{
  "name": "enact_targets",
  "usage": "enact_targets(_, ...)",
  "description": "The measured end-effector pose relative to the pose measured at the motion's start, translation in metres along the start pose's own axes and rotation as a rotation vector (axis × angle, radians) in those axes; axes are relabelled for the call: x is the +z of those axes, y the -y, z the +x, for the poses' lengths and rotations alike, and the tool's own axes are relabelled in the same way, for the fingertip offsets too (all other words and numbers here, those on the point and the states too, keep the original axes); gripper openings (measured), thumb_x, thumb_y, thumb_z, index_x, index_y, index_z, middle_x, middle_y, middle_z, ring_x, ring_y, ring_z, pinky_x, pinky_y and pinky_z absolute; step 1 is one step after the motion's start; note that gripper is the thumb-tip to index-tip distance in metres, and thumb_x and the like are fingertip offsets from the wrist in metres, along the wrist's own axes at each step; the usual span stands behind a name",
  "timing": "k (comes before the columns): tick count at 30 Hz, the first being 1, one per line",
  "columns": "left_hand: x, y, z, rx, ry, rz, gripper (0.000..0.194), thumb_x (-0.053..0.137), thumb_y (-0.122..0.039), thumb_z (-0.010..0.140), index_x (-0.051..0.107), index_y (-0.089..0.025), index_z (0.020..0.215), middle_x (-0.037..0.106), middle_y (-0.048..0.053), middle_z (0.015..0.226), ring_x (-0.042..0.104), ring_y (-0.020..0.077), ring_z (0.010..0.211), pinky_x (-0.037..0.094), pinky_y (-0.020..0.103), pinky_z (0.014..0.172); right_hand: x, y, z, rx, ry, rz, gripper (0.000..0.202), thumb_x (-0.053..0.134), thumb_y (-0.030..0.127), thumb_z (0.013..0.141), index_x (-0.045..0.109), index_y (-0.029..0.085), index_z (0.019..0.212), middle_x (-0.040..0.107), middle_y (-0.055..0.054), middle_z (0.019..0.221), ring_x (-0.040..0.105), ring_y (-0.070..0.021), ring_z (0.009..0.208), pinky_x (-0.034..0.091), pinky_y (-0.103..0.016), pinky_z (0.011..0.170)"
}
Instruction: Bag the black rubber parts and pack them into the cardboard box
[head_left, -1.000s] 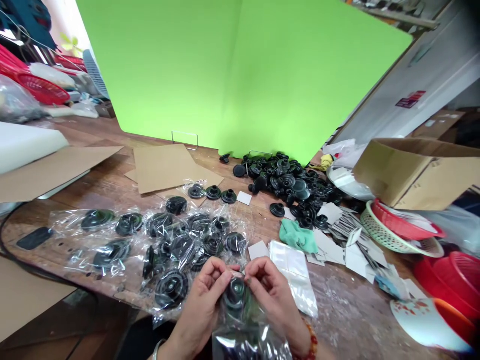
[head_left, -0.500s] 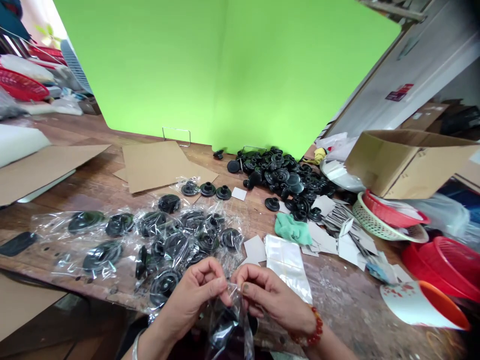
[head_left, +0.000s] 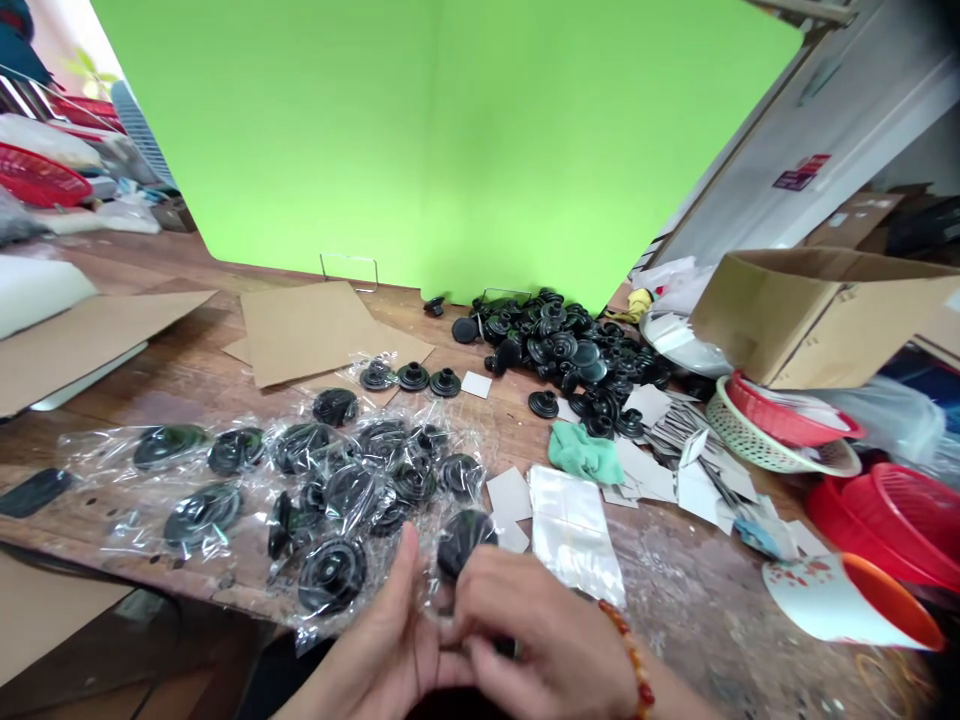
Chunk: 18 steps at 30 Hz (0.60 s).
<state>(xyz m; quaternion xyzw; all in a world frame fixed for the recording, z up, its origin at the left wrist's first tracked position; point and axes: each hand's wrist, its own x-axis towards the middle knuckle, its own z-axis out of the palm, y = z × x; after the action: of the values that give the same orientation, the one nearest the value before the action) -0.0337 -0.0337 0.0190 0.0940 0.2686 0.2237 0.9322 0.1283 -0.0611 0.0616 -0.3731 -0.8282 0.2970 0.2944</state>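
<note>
At the bottom middle, my left hand [head_left: 401, 640] has its thumb raised and fingers apart, cupped beside a black disc [head_left: 465, 540] in clear plastic. My right hand [head_left: 525, 625] is curled against the near side of this disc, its fingers bent over plastic; what exactly they grip is partly hidden. Left of my hands, several black discs in clear bags [head_left: 352, 490] lie spread on the wooden table. A stack of clear bags [head_left: 574, 530] is just beyond my right hand, next to some white cards [head_left: 510, 495].
Unbagged black parts [head_left: 562, 350] are heaped at the back under a green board [head_left: 450, 130]. A green cloth [head_left: 585, 453], grey cards, a cardboard box [head_left: 810, 310], red baskets [head_left: 915, 520] and a white-and-orange container [head_left: 817, 600] stand right. Flat cardboard [head_left: 307, 330] lies back left.
The bagged disc has come up from the table's near edge to lie upright in view beyond my hands. My left hand has opened from its pinch; my right hand has turned over and curled.
</note>
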Motion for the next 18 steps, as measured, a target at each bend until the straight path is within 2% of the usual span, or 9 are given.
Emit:
enact_targets(2, -0.003, -0.002, 0.001, 0.033, -0.052, -0.091, 0.029, 0.063, -0.043, 0.083, 0.060, -0.015, 0.078, 0.059, 0.000, 0.060, 0.061, 0.0136, 0.056, 0.053, 0.029, 0.059, 0.000, 0.002, 0.005, -0.065, 0.172, 0.042, 0.014, 0.049, 0.009, 0.078, 0.058, 0.020, 0.082, 0.065, -0.004, 0.082, 0.057, -0.0151, 0.078, 0.045, -0.028, 0.074)
enact_targets(3, -0.006, -0.004, 0.002, 0.069, -0.114, -0.098, 0.019, 0.067, -0.031, 0.082, 0.058, -0.015, 0.076, 0.061, 0.000, 0.060, 0.062, 0.0138, 0.056, 0.053, 0.028, 0.057, -0.004, 0.000, 0.006, -0.037, 0.178, 0.097, 0.014, 0.049, 0.012, 0.081, 0.059, 0.021, 0.083, 0.067, -0.004, 0.085, 0.060, -0.0150, 0.081, 0.047, -0.028, 0.077)
enact_targets(4, -0.008, -0.006, 0.003, 0.091, -0.170, -0.085, 0.013, 0.069, -0.023, 0.080, 0.058, -0.015, 0.079, 0.066, 0.001, 0.066, 0.066, 0.0164, 0.060, 0.054, 0.030, 0.059, -0.011, -0.006, 0.006, 0.028, 0.124, 0.144, 0.014, 0.048, 0.015, 0.085, 0.060, 0.022, 0.085, 0.068, -0.004, 0.089, 0.061, -0.0150, 0.084, 0.048, -0.029, 0.079)
enact_targets(6, -0.013, -0.008, 0.003, 0.120, -0.243, -0.033, 0.017, 0.069, -0.015, 0.078, 0.059, -0.015, 0.090, 0.072, 0.007, 0.090, 0.071, 0.0261, 0.082, 0.058, 0.041, 0.074, -0.028, -0.026, 0.003, 0.218, -0.102, 0.102, 0.016, 0.047, 0.021, 0.091, 0.063, 0.022, 0.089, 0.069, -0.004, 0.094, 0.062, -0.0166, 0.086, 0.049, -0.032, 0.079)
enact_targets(8, -0.016, -0.010, 0.003, 0.135, -0.267, 0.026, 0.026, 0.068, -0.015, 0.079, 0.058, -0.013, 0.103, 0.070, 0.013, 0.107, 0.067, 0.0334, 0.100, 0.054, 0.050, 0.089, -0.044, -0.054, -0.004, 0.387, -0.279, -0.152, 0.018, 0.048, 0.022, 0.091, 0.065, 0.021, 0.094, 0.069, -0.006, 0.092, 0.060, -0.0201, 0.087, 0.047, -0.038, 0.080)
enact_targets(10, -0.015, -0.012, 0.002, 0.133, -0.263, 0.090, 0.039, 0.066, -0.015, 0.080, 0.053, -0.011, 0.117, 0.068, 0.017, 0.113, 0.065, 0.0343, 0.105, 0.051, 0.050, 0.094, -0.052, -0.082, -0.012, 0.476, -0.215, -0.429, 0.019, 0.054, 0.016, 0.086, 0.068, 0.019, 0.100, 0.069, -0.009, 0.101, 0.056, -0.0248, 0.098, 0.042, -0.044, 0.088)
enact_targets(12, -0.011, -0.015, 0.001, 0.114, -0.251, 0.162, 0.056, 0.064, -0.018, 0.082, 0.042, -0.014, 0.134, 0.068, 0.016, 0.111, 0.066, 0.0322, 0.104, 0.051, 0.048, 0.095, -0.050, -0.104, -0.018, 0.498, -0.071, -0.584, 0.032, 0.062, 0.013, 0.080, 0.066, 0.018, 0.111, 0.065, -0.011, 0.116, 0.049, -0.0299, 0.112, 0.036, -0.048, 0.093)
enact_targets(15, -0.005, -0.018, 0.000, 0.108, -0.249, 0.281, 0.073, 0.066, -0.026, 0.083, 0.026, -0.028, 0.145, 0.069, 0.009, 0.108, 0.069, 0.0282, 0.096, 0.053, 0.044, 0.090, -0.038, -0.119, -0.023, 0.521, 0.014, -0.638, 0.050, 0.069, 0.014, 0.074, 0.060, 0.020, 0.123, 0.061, -0.010, 0.124, 0.045, -0.0321, 0.114, 0.034, -0.048, 0.092)
enact_targets(18, -0.007, -0.017, 0.002, 0.110, -0.250, 0.365, 0.067, 0.065, -0.033, 0.083, 0.033, -0.024, 0.142, 0.067, 0.010, 0.111, 0.071, 0.0263, 0.090, 0.055, 0.039, 0.082, -0.033, -0.121, -0.023, 0.538, -0.028, -0.614, 0.042, 0.067, 0.013, 0.075, 0.063, 0.019, 0.116, 0.064, -0.009, 0.111, 0.047, -0.0290, 0.105, 0.034, -0.045, 0.088)
